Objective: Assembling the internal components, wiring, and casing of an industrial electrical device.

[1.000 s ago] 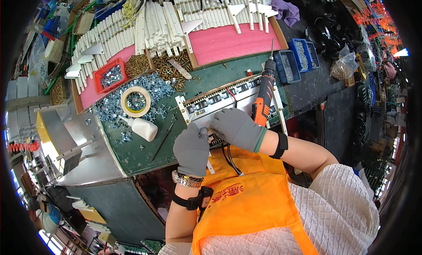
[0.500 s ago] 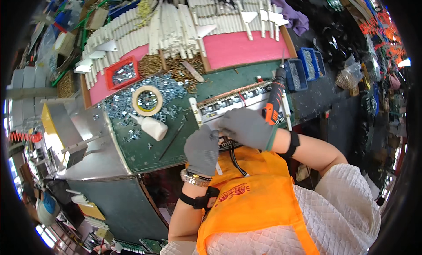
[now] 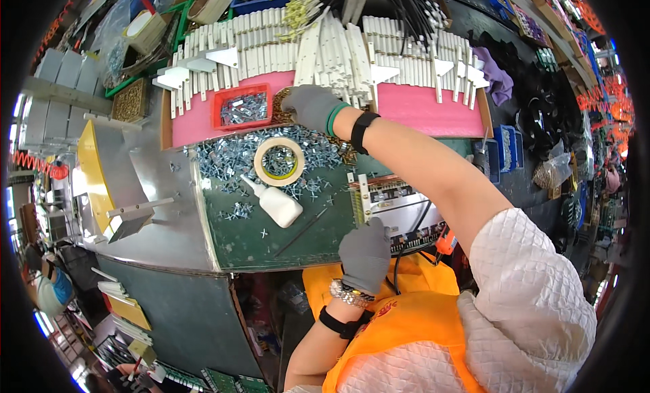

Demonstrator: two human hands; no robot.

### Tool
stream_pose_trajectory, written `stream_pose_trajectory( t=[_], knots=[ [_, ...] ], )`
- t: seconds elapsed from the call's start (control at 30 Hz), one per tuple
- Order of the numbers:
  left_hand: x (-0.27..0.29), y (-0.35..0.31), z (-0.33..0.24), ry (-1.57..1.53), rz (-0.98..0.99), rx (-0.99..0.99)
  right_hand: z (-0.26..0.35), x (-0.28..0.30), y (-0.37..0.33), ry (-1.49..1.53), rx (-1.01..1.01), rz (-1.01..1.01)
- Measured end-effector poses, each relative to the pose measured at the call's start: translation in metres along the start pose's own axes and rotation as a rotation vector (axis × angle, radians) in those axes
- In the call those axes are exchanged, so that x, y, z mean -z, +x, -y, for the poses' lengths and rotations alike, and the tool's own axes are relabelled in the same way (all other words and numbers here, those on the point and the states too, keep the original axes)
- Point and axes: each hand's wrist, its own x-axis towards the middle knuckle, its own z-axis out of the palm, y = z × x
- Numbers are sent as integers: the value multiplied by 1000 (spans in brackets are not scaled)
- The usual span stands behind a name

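My right hand (image 3: 313,107), in a grey glove, reaches over the far part of the bench to the brass-coloured screws (image 3: 283,115). Its fingertips are hidden, so its grip does not show. My left hand (image 3: 365,255), also gloved, is curled closed at the near left corner of a long white assembly (image 3: 399,219) with copper wires and small electrical parts. Whatever its fingers hold is hidden. An orange and black power screwdriver (image 3: 447,241) shows partly beneath my right forearm, by the assembly's right part.
Left of the assembly lie a white squeeze bottle (image 3: 279,207), a tape roll (image 3: 298,164), loose small metal parts (image 3: 223,156) and a thin dark rod (image 3: 301,232). A red tray (image 3: 218,108) holds metal pieces. White strips (image 3: 264,44) line the back; blue bins (image 3: 508,149) stand right.
My right hand has left the assembly and moved far and left to the brass screws. My left hand stays by the assembly. The view has shifted, and the screwdriver now lies mostly behind my right arm.
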Motion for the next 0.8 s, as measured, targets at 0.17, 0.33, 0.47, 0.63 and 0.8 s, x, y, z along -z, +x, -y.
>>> stream_pose_trajectory(
  t=[0.17, 0.33, 0.47, 0.63, 0.8],
  knots=[
    [1, 0, 4, -19, 34, -5, 8, -3, 22, -208, -7, 145],
    [-2, -1, 3, -27, 33, -9, -6, -7, 21, -59, -29, 116],
    [-4, -1, -1, -16, 34, -19, -13, 2, 8, 43, -52, -41],
    [-2, 1, 2, -53, 8, -33, 13, 52, -61, 644, -62, -203],
    [1, 2, 6, -54, -83, -38, 28, 77, -197, 766, -137, 0]
  ],
)
